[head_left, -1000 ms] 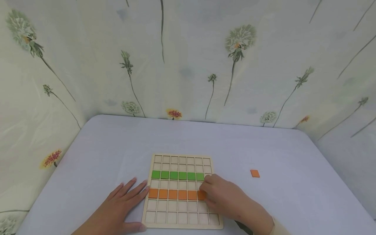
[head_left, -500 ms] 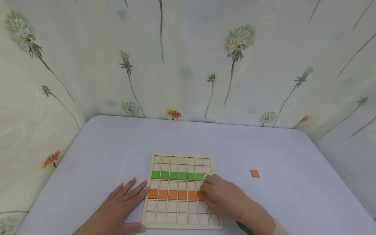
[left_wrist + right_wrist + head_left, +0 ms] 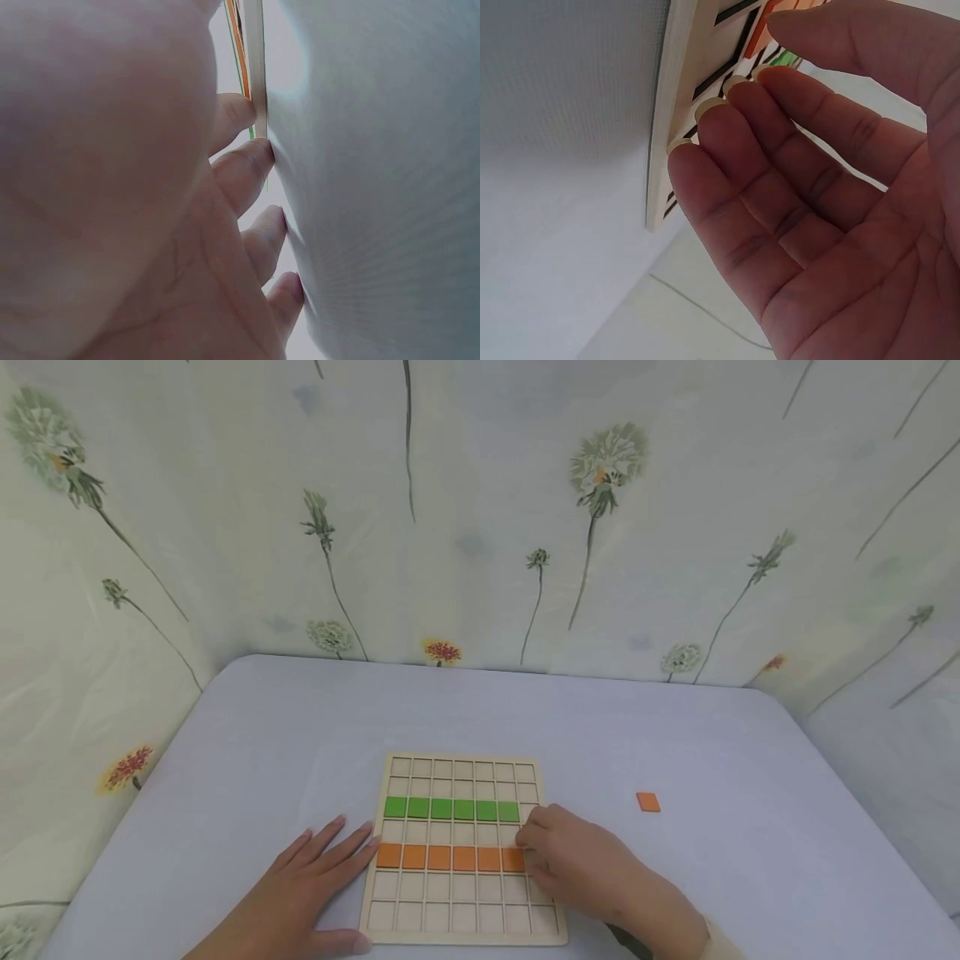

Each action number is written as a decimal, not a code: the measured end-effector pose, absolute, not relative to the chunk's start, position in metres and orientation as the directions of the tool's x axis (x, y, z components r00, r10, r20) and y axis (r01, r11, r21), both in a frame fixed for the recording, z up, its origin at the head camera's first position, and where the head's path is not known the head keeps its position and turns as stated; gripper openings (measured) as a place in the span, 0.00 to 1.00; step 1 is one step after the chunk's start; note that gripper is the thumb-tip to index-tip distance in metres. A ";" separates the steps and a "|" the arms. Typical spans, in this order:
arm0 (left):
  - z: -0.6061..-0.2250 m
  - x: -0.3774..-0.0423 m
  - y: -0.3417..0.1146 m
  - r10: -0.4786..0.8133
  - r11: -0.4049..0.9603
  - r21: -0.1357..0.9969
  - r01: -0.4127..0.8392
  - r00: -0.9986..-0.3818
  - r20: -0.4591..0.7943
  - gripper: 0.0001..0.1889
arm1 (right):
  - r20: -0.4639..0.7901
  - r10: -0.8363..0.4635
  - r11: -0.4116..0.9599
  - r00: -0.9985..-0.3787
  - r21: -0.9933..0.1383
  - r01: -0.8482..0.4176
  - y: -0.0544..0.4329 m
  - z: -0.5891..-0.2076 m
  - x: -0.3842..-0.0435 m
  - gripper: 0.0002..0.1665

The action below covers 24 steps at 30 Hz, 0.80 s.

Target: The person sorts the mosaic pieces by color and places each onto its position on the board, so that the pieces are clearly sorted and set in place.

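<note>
A square wooden grid board (image 3: 466, 938) lies on the table. One of its rows holds several green tiles (image 3: 441, 808) and another holds several orange tiles (image 3: 439, 857). My left hand (image 3: 311, 885) lies with fingers spread at the board's left side, fingertips and thumb tip against its edge. Over the board's right edge, my right hand (image 3: 585, 864) is beside the last orange tile (image 3: 513, 860). In the right wrist view its fingers (image 3: 735, 150) are gently bent, the thumb is apart from them near an orange tile (image 3: 759, 30), and nothing is held.
A loose orange tile (image 3: 648, 802) lies on the white table (image 3: 465, 710), right of the board. Behind the table hangs a pale curtain (image 3: 480, 485) printed with dandelions.
My right hand has drawn slightly right from the last orange tile, which shows more fully in its cell. The left hand stays at the board's edge.
</note>
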<state>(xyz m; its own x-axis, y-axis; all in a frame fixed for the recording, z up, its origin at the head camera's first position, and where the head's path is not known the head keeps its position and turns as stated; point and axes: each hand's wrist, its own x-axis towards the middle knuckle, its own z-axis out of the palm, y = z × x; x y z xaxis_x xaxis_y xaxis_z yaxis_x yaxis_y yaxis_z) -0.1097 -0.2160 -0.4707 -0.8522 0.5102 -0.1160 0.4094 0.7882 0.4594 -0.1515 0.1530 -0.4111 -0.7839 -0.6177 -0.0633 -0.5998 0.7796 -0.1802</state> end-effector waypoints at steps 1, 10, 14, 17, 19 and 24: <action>-0.471 -0.110 -0.216 0.511 0.788 0.459 0.410 -0.852 -0.115 0.57 | -0.068 -0.611 0.784 -0.788 -0.185 -0.592 0.154 -0.411 -0.151 0.12; -0.471 -0.110 -0.216 0.518 0.782 0.459 0.422 -0.849 -0.102 0.57 | -0.098 -0.575 0.813 -0.812 -0.178 -0.555 0.159 -0.410 -0.150 0.13; -0.471 -0.109 -0.217 0.520 0.779 0.459 0.426 -0.849 -0.093 0.57 | -0.093 -0.577 0.814 -0.811 -0.143 -0.563 0.164 -0.410 -0.151 0.12; -0.471 -0.109 -0.218 0.519 0.781 0.458 0.425 -0.849 -0.097 0.57 | -0.087 -0.572 0.819 -0.816 -0.127 -0.560 0.170 -0.408 -0.151 0.13; -0.471 -0.109 -0.218 0.520 0.781 0.454 0.429 -0.849 -0.094 0.57 | -0.090 -0.552 0.832 -0.829 -0.127 -0.540 0.174 -0.406 -0.151 0.14; -0.472 -0.108 -0.218 0.529 0.770 0.456 0.446 -0.846 -0.065 0.56 | -0.138 -0.460 0.886 -0.877 -0.126 -0.446 0.184 -0.403 -0.151 0.17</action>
<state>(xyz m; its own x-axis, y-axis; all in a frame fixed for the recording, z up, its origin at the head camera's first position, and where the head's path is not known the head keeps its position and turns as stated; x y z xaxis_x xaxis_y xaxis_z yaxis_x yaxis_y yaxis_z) -0.1083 -0.2177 -0.4715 -0.8463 0.5286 -0.0654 0.4460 0.7704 0.4556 -0.1510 0.1845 -0.4028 -0.8769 -0.4604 -0.1380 -0.4455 0.8864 -0.1258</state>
